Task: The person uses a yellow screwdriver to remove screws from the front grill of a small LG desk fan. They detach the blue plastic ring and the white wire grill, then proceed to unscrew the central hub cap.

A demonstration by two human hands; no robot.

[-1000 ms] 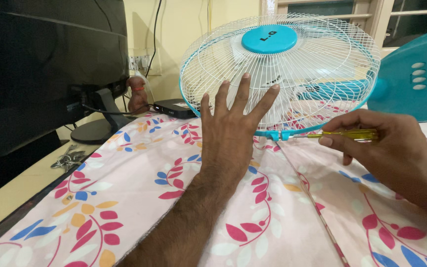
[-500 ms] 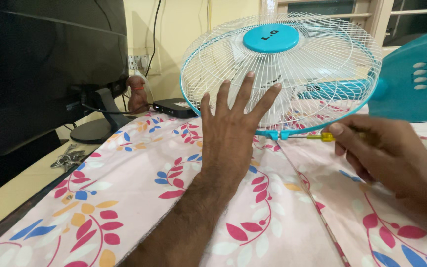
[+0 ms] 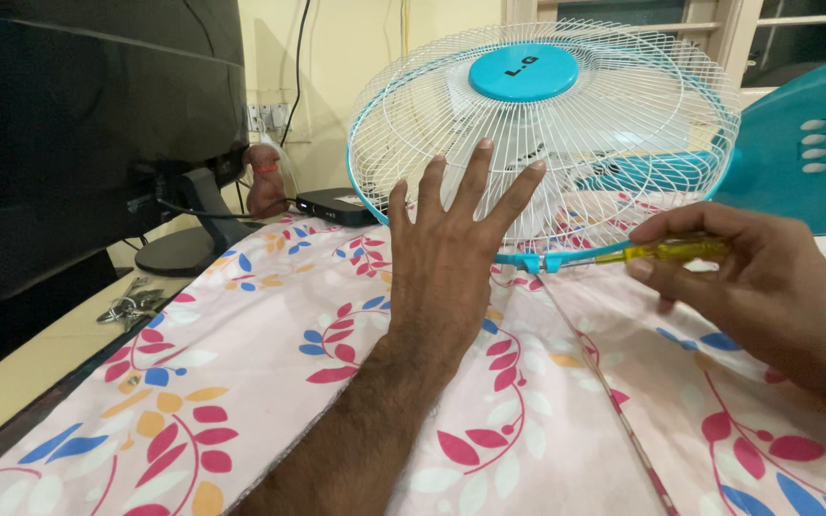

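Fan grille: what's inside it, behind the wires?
Through the white fan grille pale blades and a blue rear part show faintly. The blue centre cap hides the hub; the left hand covers the lower wires.

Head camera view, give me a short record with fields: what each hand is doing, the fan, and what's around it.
left hand: open, flat against the fan grille
right hand: fingers grip a yellow-handled screwdriver
screwdriver tip: at the blue clip on the grille's rim
fan: white wire grille, blue hub, lying on a floral cloth
nearby: monitor at left, keys on the desk
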